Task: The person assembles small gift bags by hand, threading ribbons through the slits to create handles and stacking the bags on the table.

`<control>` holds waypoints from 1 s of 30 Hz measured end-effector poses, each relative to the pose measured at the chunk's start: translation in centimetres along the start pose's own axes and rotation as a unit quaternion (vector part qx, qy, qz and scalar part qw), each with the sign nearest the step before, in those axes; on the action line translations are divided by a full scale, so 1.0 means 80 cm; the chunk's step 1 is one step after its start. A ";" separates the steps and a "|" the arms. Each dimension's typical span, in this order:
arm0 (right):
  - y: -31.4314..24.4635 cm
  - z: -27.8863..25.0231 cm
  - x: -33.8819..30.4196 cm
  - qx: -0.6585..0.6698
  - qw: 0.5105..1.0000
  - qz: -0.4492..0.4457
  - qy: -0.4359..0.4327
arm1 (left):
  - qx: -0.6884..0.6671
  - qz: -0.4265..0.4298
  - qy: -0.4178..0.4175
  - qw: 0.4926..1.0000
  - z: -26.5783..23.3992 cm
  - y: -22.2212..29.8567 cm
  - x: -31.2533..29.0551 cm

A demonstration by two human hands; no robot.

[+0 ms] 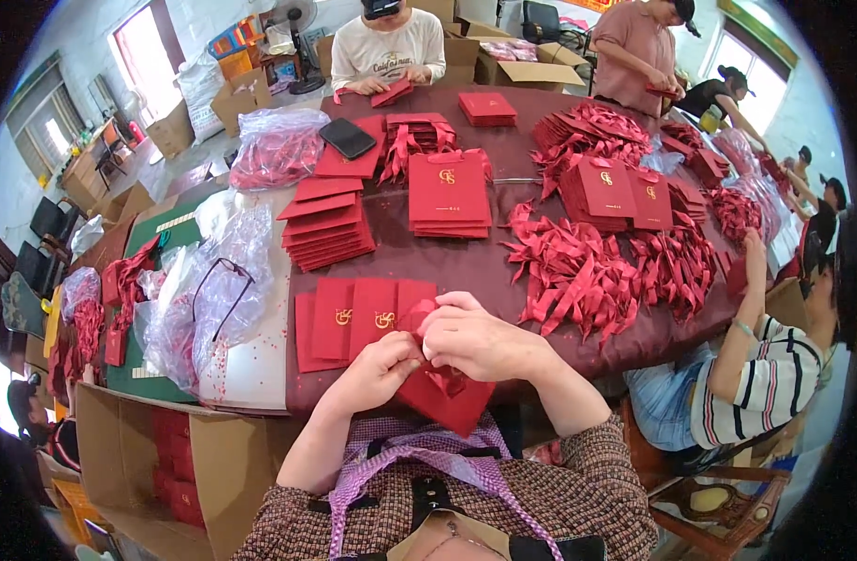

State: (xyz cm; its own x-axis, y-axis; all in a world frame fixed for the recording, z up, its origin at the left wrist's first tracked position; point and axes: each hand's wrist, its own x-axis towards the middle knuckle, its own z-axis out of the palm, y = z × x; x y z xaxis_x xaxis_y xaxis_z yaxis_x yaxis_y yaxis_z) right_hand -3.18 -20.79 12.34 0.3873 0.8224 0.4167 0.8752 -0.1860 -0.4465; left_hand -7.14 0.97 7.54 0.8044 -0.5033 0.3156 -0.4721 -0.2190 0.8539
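At the table's near edge my left hand (pixel 376 376) and my right hand (pixel 484 344) are close together, fingers pinched on red ribbon at the top of a red paper gift bag (pixel 458 409). The bag tilts below my hands over the edge; my fingers hide part of the ribbon. Just beyond lie several flat red bags (pixel 333 323), overlapping in a row, with gold printing. Farther back stand a stack of red bags (pixel 449 201) and a fanned pile of red bags (pixel 325 229). To the right is a heap of loose red ribbons (pixel 578 271).
A black phone (pixel 348 137) rests on red bags. Eyeglasses (pixel 224 290) lie on clear plastic bags (pixel 246 266) at left. An open cardboard box (pixel 232 472) holding red bags stands at lower left. A co-worker in a striped shirt (pixel 760 388) sits at right; others work across the table.
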 end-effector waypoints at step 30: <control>0.017 -0.013 -0.007 -0.062 0.980 0.120 0.148 | -0.395 -0.209 0.262 0.856 0.009 -0.023 -0.004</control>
State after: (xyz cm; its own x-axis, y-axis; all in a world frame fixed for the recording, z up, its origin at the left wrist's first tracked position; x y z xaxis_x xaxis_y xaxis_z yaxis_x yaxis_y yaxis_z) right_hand -1.90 -22.06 12.37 0.6378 0.5577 0.5311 0.7696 -0.4346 -0.4679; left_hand -6.81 0.94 5.56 0.9923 -0.0308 -0.1203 0.1213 0.4484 0.8856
